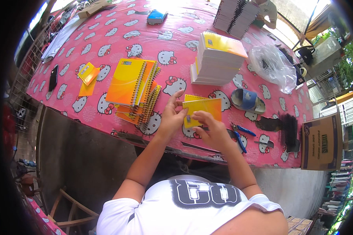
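A small yellow-orange notebook [208, 109] with a row of punched holes along its far edge is in front of me, tilted over the table's near side. My left hand [172, 117] grips its left edge, thumb on the cover and fingers behind. Over the lower part of the cover hovers or rests my right hand [213, 131], its fingers bent and thumb apart; contact is hard to make out. Left of my hands stands a stack of spiral-bound yellow-orange notebooks [125, 82]. Beyond them rises a stack of notebooks without visible coils [219, 58]. Blue-handled pliers [240, 141] lie right of my right hand.
Black spiral coils [288, 131] lie at the right, near a cardboard box [321, 143]. A blue slipper [247, 100] and a clear plastic bag [272, 66] are nearer the middle. Left are loose covers [88, 74] and a phone [53, 77]. Another person [267, 13] is beyond tall stacks [233, 17].
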A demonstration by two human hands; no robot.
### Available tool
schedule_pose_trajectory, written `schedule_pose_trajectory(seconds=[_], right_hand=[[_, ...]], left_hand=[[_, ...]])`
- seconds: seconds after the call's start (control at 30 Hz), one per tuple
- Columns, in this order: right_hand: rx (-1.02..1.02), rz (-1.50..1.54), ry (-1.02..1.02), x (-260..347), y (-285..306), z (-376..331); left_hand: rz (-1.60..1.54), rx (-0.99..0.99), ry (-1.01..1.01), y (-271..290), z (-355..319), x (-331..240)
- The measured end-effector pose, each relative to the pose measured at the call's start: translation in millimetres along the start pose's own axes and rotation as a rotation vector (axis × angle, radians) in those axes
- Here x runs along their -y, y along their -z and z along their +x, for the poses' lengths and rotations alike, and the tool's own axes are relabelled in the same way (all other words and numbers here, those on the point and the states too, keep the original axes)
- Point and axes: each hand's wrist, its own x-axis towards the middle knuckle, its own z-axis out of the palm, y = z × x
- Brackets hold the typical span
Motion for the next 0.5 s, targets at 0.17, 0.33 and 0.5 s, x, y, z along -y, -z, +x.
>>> schedule_pose_trajectory(seconds=[0.17,0.33,0.5], right_hand=[[-0.544,0.384,-0.183,-30,33,6],[-0.103,0.329,-0.372,-72,8,-8],[-0.149,0.299,-0.306,-68,-6,-15]], left_hand=[[0.498,0.102,-0.533,6,-4,-12],[0.678,0.123,-0.57,3,-4,5],[0.568,0.108,-0.394,5,-4,17]])
